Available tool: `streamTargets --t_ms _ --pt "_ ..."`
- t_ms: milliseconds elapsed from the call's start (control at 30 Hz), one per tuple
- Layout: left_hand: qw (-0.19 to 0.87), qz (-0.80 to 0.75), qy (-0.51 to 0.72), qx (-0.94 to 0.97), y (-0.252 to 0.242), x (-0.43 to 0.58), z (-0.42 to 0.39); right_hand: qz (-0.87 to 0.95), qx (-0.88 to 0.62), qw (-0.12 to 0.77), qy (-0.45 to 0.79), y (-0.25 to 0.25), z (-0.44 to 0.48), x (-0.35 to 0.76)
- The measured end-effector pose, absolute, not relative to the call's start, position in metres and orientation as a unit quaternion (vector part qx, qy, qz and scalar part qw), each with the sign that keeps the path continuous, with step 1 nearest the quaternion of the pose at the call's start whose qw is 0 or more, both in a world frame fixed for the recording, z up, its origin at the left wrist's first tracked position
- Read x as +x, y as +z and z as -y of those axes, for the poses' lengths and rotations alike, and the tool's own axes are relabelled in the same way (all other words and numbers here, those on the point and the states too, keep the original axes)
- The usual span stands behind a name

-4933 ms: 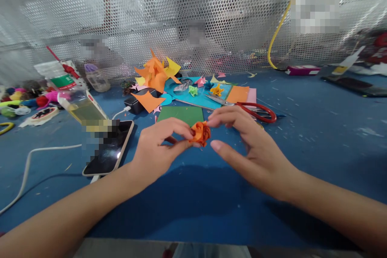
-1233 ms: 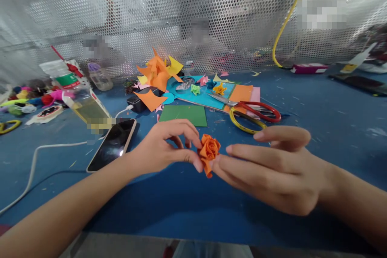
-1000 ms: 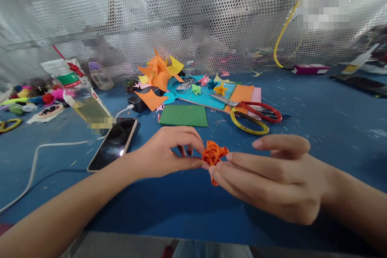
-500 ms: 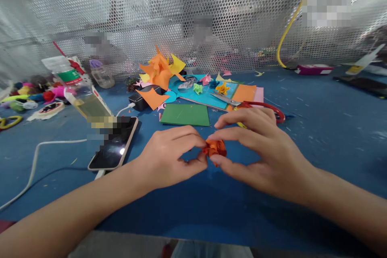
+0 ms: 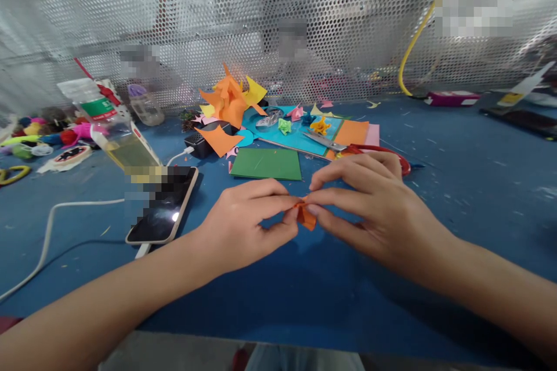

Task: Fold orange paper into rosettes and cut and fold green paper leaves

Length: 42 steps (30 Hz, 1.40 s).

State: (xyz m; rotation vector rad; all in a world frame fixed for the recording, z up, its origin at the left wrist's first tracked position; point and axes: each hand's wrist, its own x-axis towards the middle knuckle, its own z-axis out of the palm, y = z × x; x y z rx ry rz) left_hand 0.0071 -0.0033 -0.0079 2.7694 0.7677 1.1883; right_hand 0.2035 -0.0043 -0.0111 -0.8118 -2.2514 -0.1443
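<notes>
Between my two hands, just above the blue table point(image 5: 270, 301), is a small folded piece of orange paper point(image 5: 307, 218). My left hand point(image 5: 255, 217) pinches its left side between thumb and fingers. The thumb and index finger of my right hand point(image 5: 374, 214) close on its right side, with the other fingers curved above. My fingertips cover part of the paper. Just beyond lies a stack of green paper point(image 5: 266, 163). Red-handled scissors point(image 5: 328, 142) rest behind my right hand, which hides part of the handles.
Orange paper scraps point(image 5: 230, 101) are heaped at the back, beside small folded paper flowers point(image 5: 321, 126) on blue sheets. A phone point(image 5: 167, 208) with a white cable lies left, near a bottle point(image 5: 117, 133). A perforated metal screen point(image 5: 348, 23) stands behind the table.
The orange paper has turned between my fingers and now shows a flatter, lighter face. My right fingertips have shifted on it; my left hand has barely moved.
</notes>
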Motion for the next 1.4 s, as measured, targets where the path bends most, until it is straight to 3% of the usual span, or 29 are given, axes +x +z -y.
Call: streamTargets --t_ms 333,600,833,1000,1133,1300,1400 --pt "0.03 -0.241 0.367 0.898 -0.006 0.006 0.0 0.886 -0.304 0.348 -0.026 -0.013 0.007 0.202" --pt "-0.018 -0.242 0.382 0.892 -0.01 0.004 0.002 0.874 -0.321 0.355 -0.083 -0.009 0.012 0.2" --pt "-0.026 -0.248 0.335 0.909 -0.007 0.004 0.006 0.885 -0.298 0.355 -0.028 -0.012 0.014 0.198" --pt "-0.019 -0.221 0.382 0.897 -0.005 0.005 0.005 0.885 -0.272 0.379 0.002 -0.011 0.014 0.2" --pt "0.006 -0.194 0.464 0.864 -0.003 0.003 -0.004 0.824 -0.313 0.45 0.143 -0.009 0.01 0.203" --pt "0.066 -0.202 0.492 0.844 -0.009 -0.001 -0.015 0.72 -0.339 0.422 0.435 -0.008 0.0 0.203" --pt "0.138 -0.262 0.494 0.817 -0.014 -0.003 -0.017 0.667 -0.331 0.415 0.523 -0.007 -0.002 0.199"
